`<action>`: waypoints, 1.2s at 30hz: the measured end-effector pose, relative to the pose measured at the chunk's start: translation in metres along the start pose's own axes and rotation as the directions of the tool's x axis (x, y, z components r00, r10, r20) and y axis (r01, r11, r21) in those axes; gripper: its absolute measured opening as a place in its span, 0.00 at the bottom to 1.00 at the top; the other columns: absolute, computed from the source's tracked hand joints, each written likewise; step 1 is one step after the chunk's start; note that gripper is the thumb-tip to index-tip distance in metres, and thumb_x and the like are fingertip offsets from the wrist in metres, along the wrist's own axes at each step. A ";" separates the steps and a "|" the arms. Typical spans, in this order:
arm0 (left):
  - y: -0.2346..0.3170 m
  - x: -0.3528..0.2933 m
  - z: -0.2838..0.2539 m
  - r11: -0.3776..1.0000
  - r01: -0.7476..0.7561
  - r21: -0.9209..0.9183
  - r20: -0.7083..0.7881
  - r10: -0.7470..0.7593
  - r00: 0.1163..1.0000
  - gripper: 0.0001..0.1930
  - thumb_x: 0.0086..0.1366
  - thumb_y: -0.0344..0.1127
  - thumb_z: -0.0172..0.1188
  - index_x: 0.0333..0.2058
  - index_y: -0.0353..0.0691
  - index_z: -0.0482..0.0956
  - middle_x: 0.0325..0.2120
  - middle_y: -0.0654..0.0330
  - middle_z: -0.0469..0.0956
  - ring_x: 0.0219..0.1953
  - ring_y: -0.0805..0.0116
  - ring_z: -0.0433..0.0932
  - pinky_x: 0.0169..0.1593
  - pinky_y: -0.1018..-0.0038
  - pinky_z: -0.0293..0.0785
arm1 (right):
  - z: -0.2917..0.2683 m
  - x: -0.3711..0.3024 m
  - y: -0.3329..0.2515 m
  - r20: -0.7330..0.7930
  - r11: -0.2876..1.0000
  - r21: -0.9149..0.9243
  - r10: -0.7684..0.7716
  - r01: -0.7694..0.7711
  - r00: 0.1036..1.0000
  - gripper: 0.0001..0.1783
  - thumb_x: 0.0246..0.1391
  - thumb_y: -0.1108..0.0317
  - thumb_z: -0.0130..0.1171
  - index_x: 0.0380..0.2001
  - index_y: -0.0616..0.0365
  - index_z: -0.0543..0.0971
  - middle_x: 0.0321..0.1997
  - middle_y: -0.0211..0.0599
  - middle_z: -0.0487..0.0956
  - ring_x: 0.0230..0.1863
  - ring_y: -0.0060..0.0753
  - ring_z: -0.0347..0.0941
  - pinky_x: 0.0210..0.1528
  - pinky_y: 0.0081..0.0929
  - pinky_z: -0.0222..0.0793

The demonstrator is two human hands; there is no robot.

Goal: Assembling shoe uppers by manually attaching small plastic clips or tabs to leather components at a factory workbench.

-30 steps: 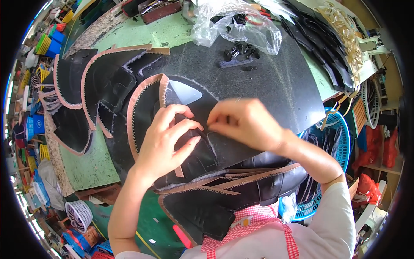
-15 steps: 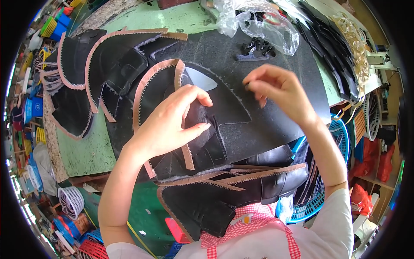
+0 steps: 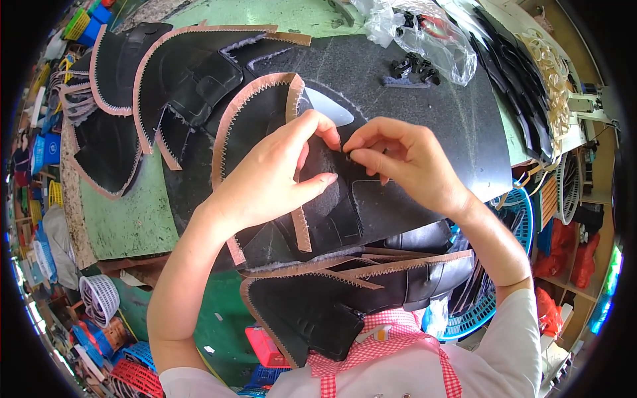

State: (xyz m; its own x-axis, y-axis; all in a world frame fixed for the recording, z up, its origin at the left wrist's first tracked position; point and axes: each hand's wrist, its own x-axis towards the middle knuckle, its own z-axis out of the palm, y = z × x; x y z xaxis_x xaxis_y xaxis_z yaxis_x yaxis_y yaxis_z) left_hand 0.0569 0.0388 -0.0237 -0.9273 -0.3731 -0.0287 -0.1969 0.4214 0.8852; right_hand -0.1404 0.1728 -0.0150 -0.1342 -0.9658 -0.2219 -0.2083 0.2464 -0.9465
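Note:
My right hand [image 3: 405,159] pinches a small black piece [image 3: 347,155] between thumb and forefinger, too small to name. Close beside it is my left hand [image 3: 279,162], its thumb apart from the curled fingers and nothing visible between them. Both hovering hands are over a black shoe-upper-like piece [image 3: 255,126] with pinkish-brown zigzag-stitched edging, partly hidden by my left hand and forearm. A pale, smooth pointed sheet [image 3: 330,108] shows beyond my fingers. Under it all lies a large dark sheet [image 3: 458,139]. Across my lap rests another edged black piece [image 3: 298,312].
More edged black pieces [image 3: 192,79] overlap at the left. Small black plastic parts [image 3: 413,69] lie near a clear plastic bag [image 3: 454,56] at the back. Long black strips [image 3: 514,79] are stacked at the right. A blue basket [image 3: 529,219] stands below the table's right edge.
My right hand has moved left with the small black piece, up to my left fingertips. My left hand has shifted slightly right. The whole view has shifted a little.

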 end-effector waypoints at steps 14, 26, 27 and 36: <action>0.001 0.004 0.002 0.998 -0.061 0.005 -0.001 0.061 0.998 0.18 0.60 0.24 0.69 0.48 0.39 0.76 0.40 0.69 0.73 0.29 0.80 0.63 0.32 0.81 0.66 | -0.004 -0.006 0.006 0.071 0.985 -0.149 -0.078 0.087 0.994 0.08 0.59 0.74 0.67 0.42 0.62 0.82 0.33 0.31 0.84 0.36 0.18 0.81 0.41 0.20 0.76; 0.012 0.001 0.012 0.995 0.014 0.094 -0.068 -0.008 0.998 0.03 0.64 0.27 0.68 0.34 0.34 0.83 0.38 0.64 0.75 0.30 0.75 0.74 0.32 0.76 0.68 | -0.181 -0.012 0.074 -0.359 0.403 -0.909 -0.631 -0.104 0.688 0.25 0.42 0.82 0.53 0.47 0.55 0.79 0.49 0.46 0.80 0.57 0.55 0.73 0.61 0.47 0.69; 0.012 0.003 0.012 0.994 0.022 0.111 -0.070 -0.015 0.997 0.03 0.64 0.27 0.68 0.34 0.34 0.83 0.38 0.65 0.75 0.29 0.76 0.73 0.31 0.76 0.68 | -0.205 -0.018 0.084 -0.403 0.304 -0.915 -0.623 -0.267 0.671 0.30 0.41 0.81 0.55 0.52 0.53 0.76 0.56 0.44 0.77 0.60 0.55 0.70 0.62 0.47 0.67; 0.014 0.003 0.015 0.995 0.083 0.061 -0.079 -0.078 0.994 0.04 0.65 0.27 0.67 0.36 0.34 0.82 0.39 0.65 0.74 0.29 0.78 0.71 0.32 0.78 0.67 | -0.258 -0.061 0.093 -0.389 0.354 -0.919 -0.731 -0.175 0.561 0.17 0.43 0.78 0.65 0.40 0.57 0.82 0.43 0.39 0.79 0.49 0.46 0.77 0.53 0.38 0.74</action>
State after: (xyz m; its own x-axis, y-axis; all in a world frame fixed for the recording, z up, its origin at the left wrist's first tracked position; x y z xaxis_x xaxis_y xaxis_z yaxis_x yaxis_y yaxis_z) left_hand 0.0468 0.0562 -0.0189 -0.8810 -0.4691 -0.0610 -0.2922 0.4383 0.8500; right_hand -0.4014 0.2756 -0.0287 -0.2998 -0.6906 0.6582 -0.9403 0.3305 -0.0815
